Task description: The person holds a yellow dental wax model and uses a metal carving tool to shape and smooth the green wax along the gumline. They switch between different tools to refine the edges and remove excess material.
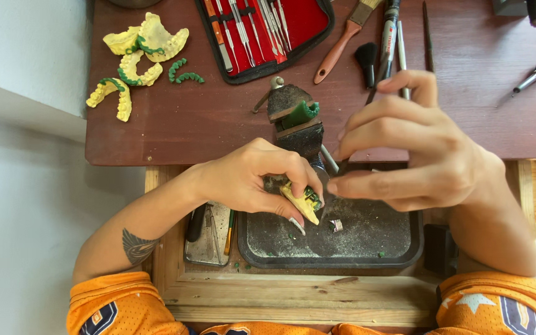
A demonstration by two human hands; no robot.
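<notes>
A yellow dental cast [302, 201] with green wax on it sits in the left hand [252, 180], over the dark tray [367, 245] set in a wooden frame [293, 291] just below the near edge of the reddish-brown surface [175, 124]. Its long axis runs slantwise, the lower end pointing down and to the right toward the tray. The left hand's grip is clenched around the cast, thumb beneath, fingers curled over the top, the forearm coming in from the lower left. The right hand [417, 155] hovers just beside it, fingers pinched on a thin metal tool [336, 166] whose tip nears the cast. A small vise [293, 115] holding a green piece stands at the near edge of the surface. More yellow casts [133, 62] lie at the far left corner, a red instrument case [268, 31] at the far edge, brushes [348, 37] to its right. The wall and floor at left are pale.
</notes>
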